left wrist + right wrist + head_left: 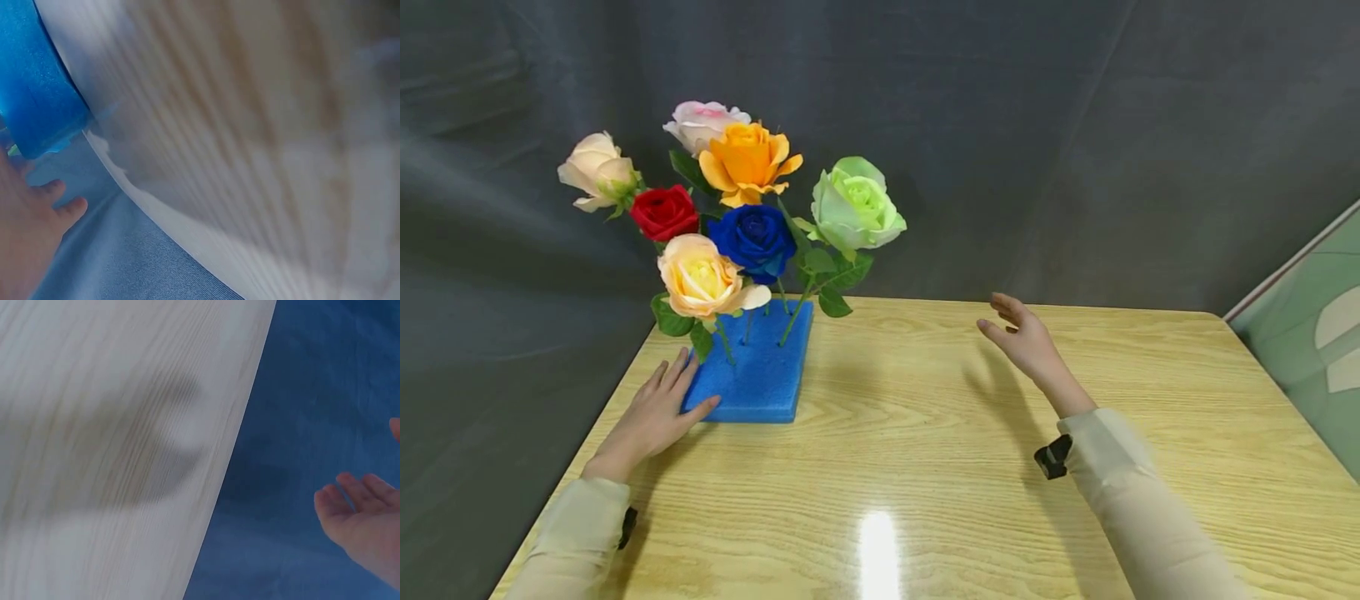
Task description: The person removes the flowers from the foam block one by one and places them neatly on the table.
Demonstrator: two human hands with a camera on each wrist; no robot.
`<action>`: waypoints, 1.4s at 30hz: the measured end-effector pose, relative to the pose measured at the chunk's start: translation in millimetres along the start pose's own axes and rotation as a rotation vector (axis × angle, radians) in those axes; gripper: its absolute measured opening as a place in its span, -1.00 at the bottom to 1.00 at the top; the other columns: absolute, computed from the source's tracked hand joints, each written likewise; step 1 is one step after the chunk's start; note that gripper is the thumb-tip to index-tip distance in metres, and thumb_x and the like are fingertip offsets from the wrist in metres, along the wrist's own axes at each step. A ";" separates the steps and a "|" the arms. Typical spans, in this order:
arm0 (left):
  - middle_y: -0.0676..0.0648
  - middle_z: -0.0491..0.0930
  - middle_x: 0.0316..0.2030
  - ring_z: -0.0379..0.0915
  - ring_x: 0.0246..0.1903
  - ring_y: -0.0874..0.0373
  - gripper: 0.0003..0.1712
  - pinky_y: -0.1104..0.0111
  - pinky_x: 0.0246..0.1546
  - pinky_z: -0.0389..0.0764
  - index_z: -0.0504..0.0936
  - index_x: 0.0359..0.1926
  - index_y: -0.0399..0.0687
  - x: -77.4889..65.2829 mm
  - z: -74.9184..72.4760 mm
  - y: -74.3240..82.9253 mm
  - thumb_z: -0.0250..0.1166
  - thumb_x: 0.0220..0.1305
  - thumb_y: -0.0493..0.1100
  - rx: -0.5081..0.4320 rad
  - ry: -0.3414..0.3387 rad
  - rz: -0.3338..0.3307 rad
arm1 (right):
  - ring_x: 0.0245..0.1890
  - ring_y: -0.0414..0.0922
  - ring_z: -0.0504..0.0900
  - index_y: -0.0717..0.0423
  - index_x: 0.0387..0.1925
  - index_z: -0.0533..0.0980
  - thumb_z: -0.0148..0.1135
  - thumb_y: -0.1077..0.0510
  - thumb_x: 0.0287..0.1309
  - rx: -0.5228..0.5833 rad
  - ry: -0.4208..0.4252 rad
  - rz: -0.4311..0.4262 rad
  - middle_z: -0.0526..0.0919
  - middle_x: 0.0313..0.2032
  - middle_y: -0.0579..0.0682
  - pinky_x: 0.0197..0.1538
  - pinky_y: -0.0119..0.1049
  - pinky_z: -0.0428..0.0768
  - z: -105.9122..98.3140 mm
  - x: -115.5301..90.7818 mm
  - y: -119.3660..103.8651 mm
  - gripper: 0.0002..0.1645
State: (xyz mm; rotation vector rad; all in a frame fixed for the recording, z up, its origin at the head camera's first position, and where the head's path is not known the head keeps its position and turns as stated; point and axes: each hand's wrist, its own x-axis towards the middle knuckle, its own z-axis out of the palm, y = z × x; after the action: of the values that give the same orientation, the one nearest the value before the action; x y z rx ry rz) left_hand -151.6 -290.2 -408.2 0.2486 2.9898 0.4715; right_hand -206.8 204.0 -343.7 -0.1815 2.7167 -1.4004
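Note:
In the head view my left hand (658, 407) lies at the near left corner of a blue foam block (752, 392), fingers spread and thumb at its front edge. Stems of artificial roses stand in the block: a peach rose (700, 277), a blue rose (754, 242), a red rose (665, 213), an orange rose (749, 163), a green rose (857, 204), a cream rose (597, 171) and a pink-white rose (703, 125). Away to the right, my right hand (1028, 343) hovers over the table with loosely bent fingers and holds nothing.
The wooden table (887, 450) reflects a bright light near its front. Behind it and on the left hangs a dark grey cloth (1000, 150). A green panel (1311, 333) with pale shapes stands beyond the table's right edge.

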 end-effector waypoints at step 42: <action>-0.42 -0.14 0.46 -0.20 0.36 -0.55 0.09 -0.35 0.23 0.14 -0.07 0.46 -0.40 7.2 9.2 1.4 0.19 0.22 0.23 -0.070 -0.016 0.083 | 0.27 0.15 0.44 0.27 0.30 0.33 0.01 0.30 0.34 0.415 -0.197 -0.063 0.41 0.27 0.27 0.35 -0.01 0.38 145.2 32.0 -94.8 -0.50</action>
State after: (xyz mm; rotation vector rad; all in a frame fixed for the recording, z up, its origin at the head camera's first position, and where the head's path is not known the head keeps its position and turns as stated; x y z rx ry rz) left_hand -157.3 -284.8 -417.0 0.3702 2.9495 0.5789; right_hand -213.9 27.9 -351.0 -0.3555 2.2257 -1.8154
